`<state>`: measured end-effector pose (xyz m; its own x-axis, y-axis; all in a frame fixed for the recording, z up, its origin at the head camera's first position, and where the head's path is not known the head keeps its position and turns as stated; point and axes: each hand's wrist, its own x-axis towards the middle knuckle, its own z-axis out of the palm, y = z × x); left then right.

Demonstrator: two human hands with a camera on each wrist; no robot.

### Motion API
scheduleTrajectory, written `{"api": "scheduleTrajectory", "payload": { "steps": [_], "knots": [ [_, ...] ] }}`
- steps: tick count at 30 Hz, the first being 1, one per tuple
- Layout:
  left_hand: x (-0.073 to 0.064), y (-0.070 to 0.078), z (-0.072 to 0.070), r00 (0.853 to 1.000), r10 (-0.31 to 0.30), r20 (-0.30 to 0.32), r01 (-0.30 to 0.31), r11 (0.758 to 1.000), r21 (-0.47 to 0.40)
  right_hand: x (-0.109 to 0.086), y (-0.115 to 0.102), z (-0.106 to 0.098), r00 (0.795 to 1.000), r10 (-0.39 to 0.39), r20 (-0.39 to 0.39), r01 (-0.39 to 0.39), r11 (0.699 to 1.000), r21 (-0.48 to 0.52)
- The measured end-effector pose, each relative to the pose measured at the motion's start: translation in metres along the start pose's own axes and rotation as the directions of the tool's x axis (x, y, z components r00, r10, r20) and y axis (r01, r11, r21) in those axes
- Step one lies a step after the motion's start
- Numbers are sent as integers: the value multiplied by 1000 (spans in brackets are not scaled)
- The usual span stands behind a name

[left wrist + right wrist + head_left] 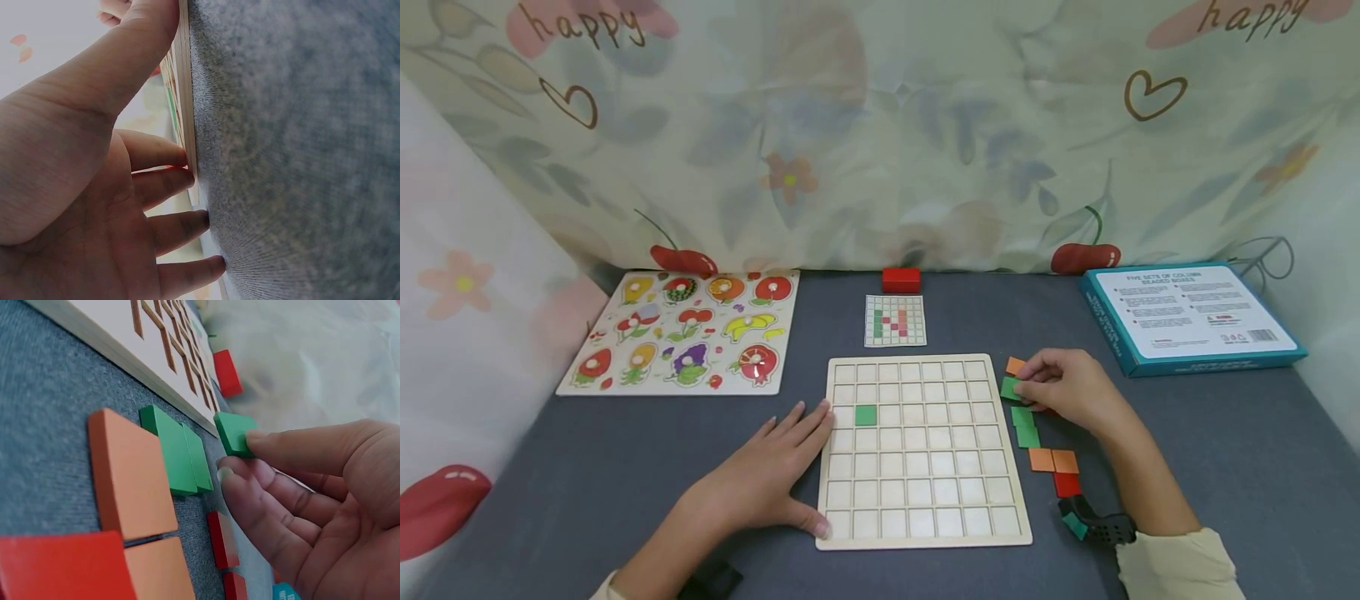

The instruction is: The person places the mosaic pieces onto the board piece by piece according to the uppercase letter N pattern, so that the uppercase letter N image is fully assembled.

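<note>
A wooden grid board (929, 535) lies in the middle of the table with one green tile (866, 415) in a cell at its upper left. With fingers spread, my left hand (767, 479) rests against the board's left edge; in the left wrist view, the thumb and fingertips touch the wooden side. Beyond the right edge, my right hand (1071, 390) pinches another green tile (234, 432) between thumb and fingers. Below that hand lie two green tiles (1025, 427), two orange tiles (1041, 459) and a red tile (1066, 484). An orange tile (1014, 365) shows just above the pinched one.
Behind the board lies a small pattern card (895, 321), with a red block (901, 281) at its back. A fruit puzzle board (662, 337) lies to the left, a teal box (1195, 318) to the right. A floral curtain (880, 150) closes off the back.
</note>
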<state>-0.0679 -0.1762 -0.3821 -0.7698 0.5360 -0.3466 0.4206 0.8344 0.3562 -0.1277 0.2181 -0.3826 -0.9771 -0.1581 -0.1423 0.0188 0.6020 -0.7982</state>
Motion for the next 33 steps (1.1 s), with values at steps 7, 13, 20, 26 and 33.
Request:
{"api": "scheduleTrajectory", "payload": {
  "steps": [7,13,20,26,33],
  "knots": [
    [0,-1,0,1000,6,0,-6,1000,3,-4,-4,5,999,15,37,-20,990,141],
    [0,-1,0,1000,3,-3,-3,1000,9,-6,-13,17,997,-12,72,0,985,170],
    [0,0,0,1000,-3,-2,3,1000,3,-1,-26,36,991,-69,111,52,987,149],
    [0,1,-1,1000,-9,-3,9,1000,4,3,-35,53,983,-101,155,71,979,191],
    [-1,2,-1,1000,6,-9,-6,1000,-8,6,-44,71,981,-89,171,60,984,168]
  ]
}}
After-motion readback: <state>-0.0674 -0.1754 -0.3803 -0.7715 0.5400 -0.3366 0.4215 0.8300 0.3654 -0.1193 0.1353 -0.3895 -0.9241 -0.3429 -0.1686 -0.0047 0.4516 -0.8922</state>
